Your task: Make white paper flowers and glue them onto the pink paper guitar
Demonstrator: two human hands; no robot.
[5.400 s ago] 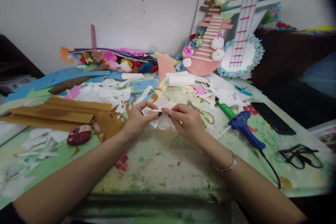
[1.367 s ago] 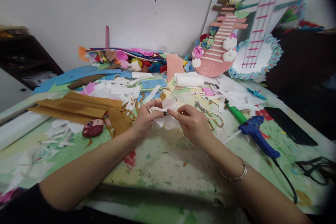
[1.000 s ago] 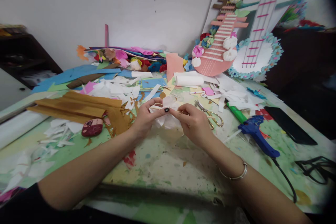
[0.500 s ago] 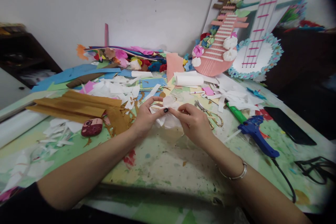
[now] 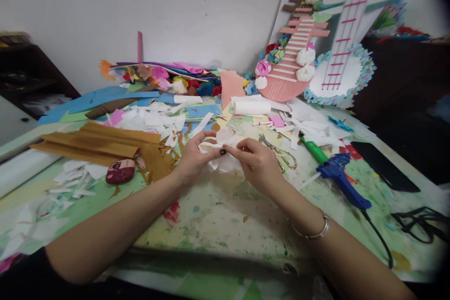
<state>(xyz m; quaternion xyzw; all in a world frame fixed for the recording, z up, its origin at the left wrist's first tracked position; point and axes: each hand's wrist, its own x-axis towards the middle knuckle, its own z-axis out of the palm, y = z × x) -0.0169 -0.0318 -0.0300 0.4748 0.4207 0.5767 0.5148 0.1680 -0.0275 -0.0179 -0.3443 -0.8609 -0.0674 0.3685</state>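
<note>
Between my two hands is a crumpled white paper flower [image 5: 227,164], with thin petals spreading below and above the fingers. My left hand [image 5: 197,157] is closed on its left side, thumb pressed on the paper. From the right, my right hand [image 5: 258,161] pinches the paper, its fingertips meeting my left thumb near the middle. The fingers hide part of the paper. Just beyond my right hand lie gold-handled scissors [image 5: 281,153]. A blue glue gun [image 5: 342,180] rests farther right on the table.
White paper scraps [image 5: 147,119] and brown crepe paper [image 5: 101,143] cover the left side, near a dark red case [image 5: 120,171]. A white paper roll [image 5: 251,107] lies behind my hands. Right are a black phone [image 5: 385,166] and glasses [image 5: 422,222]. A pink paper lute [image 5: 284,86] leans at the back.
The view has shifted slightly, so everything sits a little farther left. Both hands keep their hold on the white paper, with hardly any finger movement.
</note>
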